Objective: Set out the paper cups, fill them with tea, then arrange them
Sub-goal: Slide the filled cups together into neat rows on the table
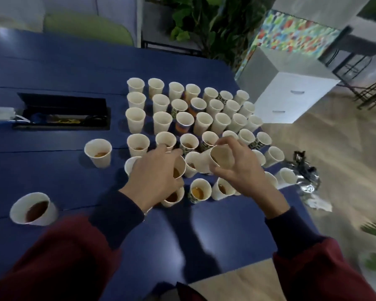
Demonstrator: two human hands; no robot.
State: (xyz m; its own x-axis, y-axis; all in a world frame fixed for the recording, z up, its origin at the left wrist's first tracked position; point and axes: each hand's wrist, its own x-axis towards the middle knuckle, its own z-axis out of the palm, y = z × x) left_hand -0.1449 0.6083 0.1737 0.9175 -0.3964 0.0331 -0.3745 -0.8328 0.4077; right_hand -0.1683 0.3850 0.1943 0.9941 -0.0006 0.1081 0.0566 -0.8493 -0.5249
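Note:
Several white paper cups (pixel 162 121) stand in rows on the blue table (pixel 52 68); the far rows look empty and the near rows hold brown tea. My left hand (pixel 154 177) grips a tea-filled cup (pixel 179 168) from the side. My right hand (pixel 237 166) holds another cup (pixel 213 159) lifted and tilted to the left, over the near rows. Two tea-filled cups stand apart at the left: one (pixel 98 153) mid-table, one (pixel 33 209) near the front edge.
An open black box (pixel 61 111) with small items lies at the table's left. A white cabinet (pixel 291 94) stands beyond the right edge. Crumpled silver wrapping (pixel 304 174) lies on the floor at the right. Plants rise behind the table.

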